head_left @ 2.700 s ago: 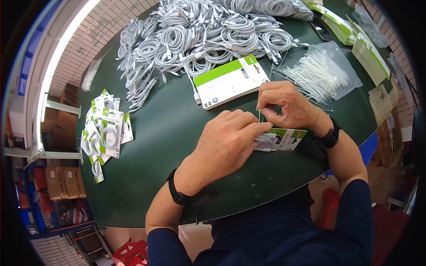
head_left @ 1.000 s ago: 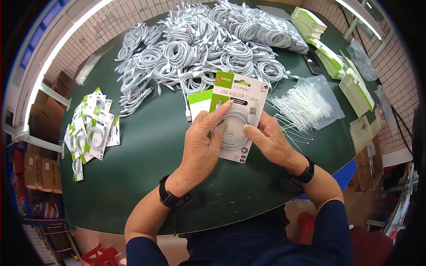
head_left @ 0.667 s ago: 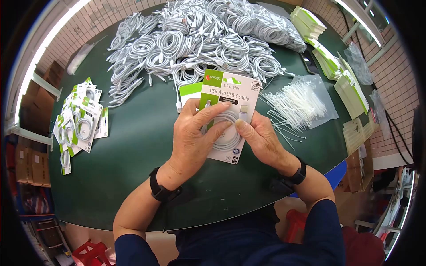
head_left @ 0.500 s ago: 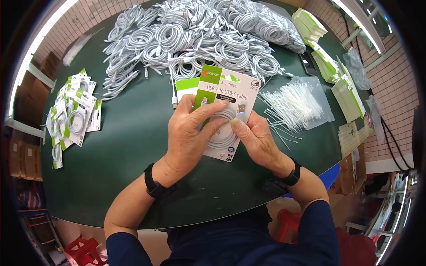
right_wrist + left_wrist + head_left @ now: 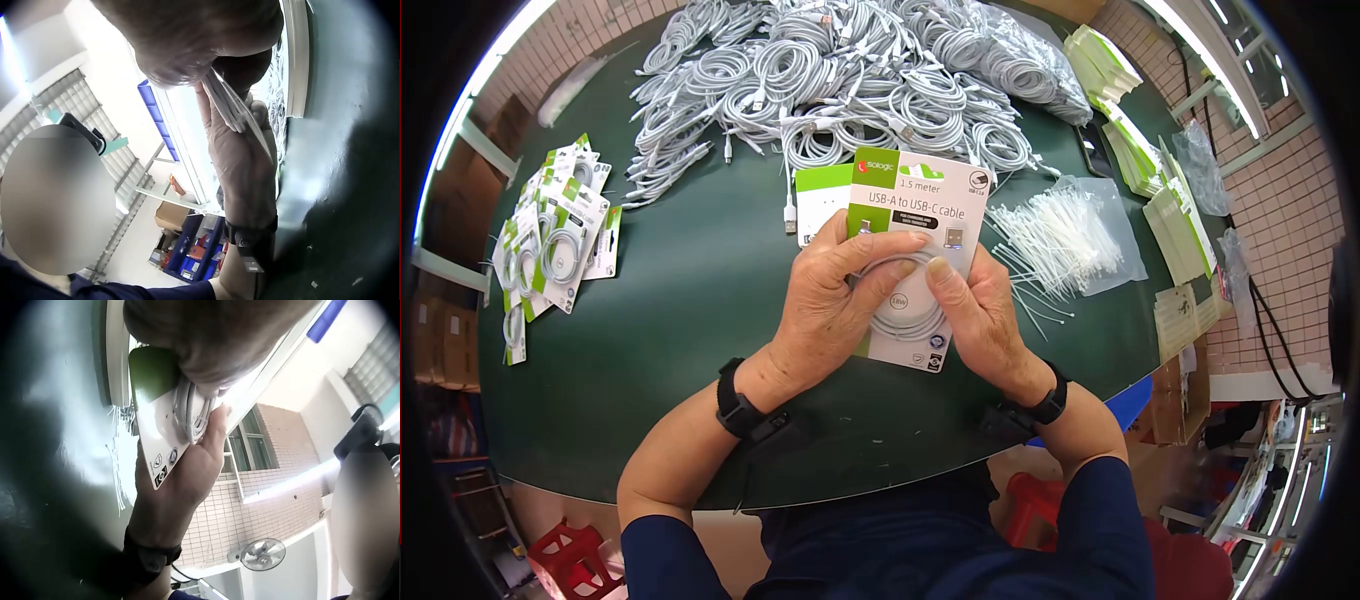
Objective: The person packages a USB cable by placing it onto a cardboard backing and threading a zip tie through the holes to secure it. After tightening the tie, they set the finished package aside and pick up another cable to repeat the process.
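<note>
In the head view, both hands hold up a green-and-white packaging card [image 5: 935,185] printed "USB-A to USB-C cable". A white coiled cable [image 5: 905,325] is fixed to its front. My left hand [image 5: 810,310] grips the card's left side, its index finger and thumb lying over the coil. My right hand [image 5: 985,315] holds the right edge with its thumb on the front near the coil; its other fingers are hidden behind the card. In the left wrist view, the card [image 5: 164,425] stands tilted between the two hands.
Behind the hands lies a stack of cards [image 5: 824,180]. Loose cables [image 5: 800,75] heap up at the back. White zip ties [image 5: 1060,235] spread over a plastic bag at right. Carded cables [image 5: 560,250] pile at left. More card stacks [image 5: 1180,225] line the right edge.
Earlier, the right hand pinched a thin strip at the card held low on its side. The card has since been turned face up between both hands; lately the hands barely move while the view shifts.
</note>
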The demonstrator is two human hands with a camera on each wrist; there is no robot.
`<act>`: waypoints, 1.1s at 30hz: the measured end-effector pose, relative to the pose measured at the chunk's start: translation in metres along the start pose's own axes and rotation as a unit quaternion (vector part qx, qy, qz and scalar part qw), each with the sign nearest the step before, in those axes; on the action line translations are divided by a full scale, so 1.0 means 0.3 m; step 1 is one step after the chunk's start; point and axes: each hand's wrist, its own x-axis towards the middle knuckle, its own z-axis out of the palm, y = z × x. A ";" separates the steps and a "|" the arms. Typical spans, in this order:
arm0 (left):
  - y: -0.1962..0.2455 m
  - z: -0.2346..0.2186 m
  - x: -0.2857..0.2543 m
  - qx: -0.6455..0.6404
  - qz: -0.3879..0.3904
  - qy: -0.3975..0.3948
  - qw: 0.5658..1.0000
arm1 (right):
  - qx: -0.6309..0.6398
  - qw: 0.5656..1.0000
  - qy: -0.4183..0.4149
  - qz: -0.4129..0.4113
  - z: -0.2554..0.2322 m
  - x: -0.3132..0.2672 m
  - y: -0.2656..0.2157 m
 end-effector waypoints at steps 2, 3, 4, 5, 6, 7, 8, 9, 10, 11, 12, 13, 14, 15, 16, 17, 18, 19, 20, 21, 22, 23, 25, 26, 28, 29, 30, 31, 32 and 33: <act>-0.005 0.012 -0.008 0.022 -0.002 0.004 1.000 | -0.001 1.000 0.007 -0.003 -0.003 0.005 0.007; -0.001 0.019 -0.015 0.032 -0.006 0.004 0.999 | -0.001 1.000 0.013 -0.002 -0.003 0.006 0.014; 0.011 0.024 -0.015 0.053 -0.005 -0.003 0.999 | -0.024 0.999 0.033 -0.013 0.003 0.010 0.019; 0.013 0.027 -0.019 0.053 -0.003 -0.012 0.998 | -0.030 0.998 0.045 -0.015 0.005 0.007 0.021; 0.014 0.026 -0.019 0.054 -0.001 -0.020 0.998 | -0.035 0.998 0.056 -0.017 0.003 0.005 0.021; 0.011 0.022 -0.015 0.054 0.002 -0.027 0.998 | -0.042 0.997 0.065 -0.020 0.005 0.006 0.019; 0.005 0.016 -0.010 0.080 0.021 -0.033 0.996 | -0.044 0.995 0.089 -0.022 0.015 0.008 0.014; 0.006 0.015 -0.006 0.087 0.013 -0.033 0.996 | -0.037 0.995 0.092 -0.015 0.012 0.010 0.019; 0.012 0.018 -0.001 0.093 0.005 -0.032 0.995 | -0.032 0.995 0.094 -0.008 0.002 0.014 0.026; 0.018 0.023 0.001 0.099 0.000 -0.030 0.995 | -0.028 0.995 0.094 -0.003 -0.004 0.014 0.028; 0.022 0.027 0.003 0.091 -0.012 -0.031 0.995 | -0.024 0.995 0.100 -0.004 0.001 0.017 0.022; 0.016 0.027 0.001 0.085 -0.013 -0.036 0.996 | -0.020 0.994 0.107 -0.007 0.001 0.022 0.029; 0.002 0.025 -0.001 0.079 -0.012 -0.038 0.996 | -0.017 0.993 0.113 -0.013 -0.003 0.031 0.042; -0.009 0.024 -0.002 0.073 -0.010 -0.040 0.996 | -0.014 0.993 0.119 -0.018 -0.007 0.041 0.051; -0.013 0.026 -0.002 0.087 -0.013 -0.031 0.996 | -0.001 0.992 0.127 -0.016 -0.014 0.050 0.053; -0.014 0.030 -0.005 0.100 -0.015 -0.022 0.995 | 0.011 0.991 0.135 -0.015 -0.025 0.058 0.051; -0.005 0.034 -0.003 0.113 -0.016 -0.012 0.993 | 0.023 0.989 0.143 -0.014 -0.038 0.069 0.050; 0.012 0.035 -0.007 0.137 -0.002 0.002 0.991 | 0.054 0.987 0.153 -0.006 -0.054 0.079 0.052; 0.038 0.035 -0.014 0.161 0.011 0.016 0.987 | 0.084 0.983 0.163 0.001 -0.072 0.089 0.055; 0.054 0.034 -0.015 0.183 0.024 0.029 0.982 | 0.115 0.978 0.174 0.009 -0.084 0.096 0.051; 0.057 0.022 -0.013 0.229 0.063 0.018 0.971 | 0.126 0.975 0.185 0.007 -0.084 0.098 0.042; 0.064 0.007 -0.008 0.277 0.108 -0.030 0.954 | 0.120 0.977 0.177 0.003 -0.085 0.101 0.039; 0.082 -0.011 -0.002 0.368 0.194 -0.123 0.901 | 0.107 0.981 0.163 -0.001 -0.086 0.101 0.045; 0.078 0.013 -0.011 0.361 0.200 -0.110 0.904 | 0.094 0.982 0.161 -0.004 -0.083 0.098 0.051; 0.079 0.031 -0.022 0.381 0.228 -0.137 0.885 | 0.067 0.985 0.156 -0.009 -0.071 0.091 0.065; 0.078 0.040 -0.026 0.391 0.243 -0.150 0.875 | 0.057 0.985 0.165 -0.012 -0.070 0.088 0.073; 0.076 0.047 -0.028 0.390 0.222 -0.152 0.881 | 0.048 0.984 0.173 -0.015 -0.066 0.085 0.078; 0.073 0.051 -0.030 0.389 0.202 -0.153 0.885 | 0.038 0.983 0.180 -0.018 -0.058 0.082 0.076; 0.070 0.053 -0.029 0.389 0.183 -0.155 0.890 | 0.042 0.984 0.172 -0.028 -0.042 0.073 0.069; 0.069 0.057 -0.028 0.388 0.163 -0.157 0.893 | 0.030 0.984 0.171 -0.030 -0.035 0.068 0.066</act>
